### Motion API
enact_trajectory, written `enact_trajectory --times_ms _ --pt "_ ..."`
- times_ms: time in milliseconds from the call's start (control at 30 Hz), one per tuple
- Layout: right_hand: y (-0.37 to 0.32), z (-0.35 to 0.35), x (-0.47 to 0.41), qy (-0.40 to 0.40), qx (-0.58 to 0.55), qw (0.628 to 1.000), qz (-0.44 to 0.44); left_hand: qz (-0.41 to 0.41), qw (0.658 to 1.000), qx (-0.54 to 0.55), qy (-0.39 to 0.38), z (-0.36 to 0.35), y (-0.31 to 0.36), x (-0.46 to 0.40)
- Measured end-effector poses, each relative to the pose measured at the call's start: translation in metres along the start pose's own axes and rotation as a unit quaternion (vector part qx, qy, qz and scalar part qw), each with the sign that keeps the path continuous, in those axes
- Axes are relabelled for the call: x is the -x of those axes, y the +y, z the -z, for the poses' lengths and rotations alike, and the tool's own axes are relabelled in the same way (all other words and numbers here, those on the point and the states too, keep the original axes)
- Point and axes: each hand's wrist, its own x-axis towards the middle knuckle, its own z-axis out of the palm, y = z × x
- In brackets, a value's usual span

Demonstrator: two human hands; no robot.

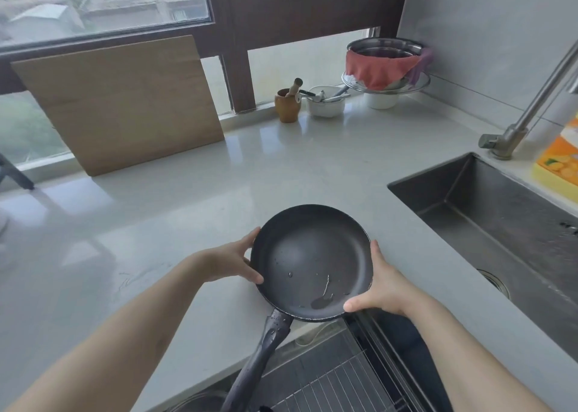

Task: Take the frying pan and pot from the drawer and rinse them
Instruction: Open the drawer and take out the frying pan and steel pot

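Observation:
A black frying pan (309,261) is over the near edge of the white counter (194,211), wet, with water drops and a small puddle inside. Its dark handle points toward me over the open drawer (337,377). My left hand (233,261) grips the pan's left rim. My right hand (380,286) grips its right rim. The drawer below holds a wire rack, and a rounded metal rim (194,402) shows at its left bottom edge; I cannot tell whether that is the pot.
A steel sink (488,211) is set into the counter at right, with the tap (525,111) behind it and a yellow sponge pack (560,164). A wooden board (122,101) leans on the window. A mortar (287,105), white bowl (325,105) and stacked bowls with a red cloth (384,70) stand at the back.

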Motion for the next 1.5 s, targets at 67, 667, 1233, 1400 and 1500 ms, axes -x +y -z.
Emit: enact_trajectory --times_ms 67,667,1233,1400,1500 --pt "0.003 0.003 -0.005 -0.008 0.013 1.0 0.005 0.022 1.0 -0.013 -0.008 0.005 -0.003 -0.003" --pt "0.019 0.006 -0.033 0.079 0.024 0.997 -0.009 -0.051 0.975 -0.038 0.214 -0.003 0.008 -0.026" --pt "0.094 -0.1 0.09 0.096 0.054 0.993 0.043 -0.051 0.848 0.001 0.527 -0.155 -0.083 0.166" --pt "0.108 -0.151 0.105 -0.027 0.138 0.989 0.053 0.07 0.869 -0.025 0.489 -0.238 -0.173 0.224" --pt "0.105 -0.187 0.101 -0.079 0.186 0.976 0.076 0.164 0.887 -0.031 0.432 -0.27 -0.218 0.242"
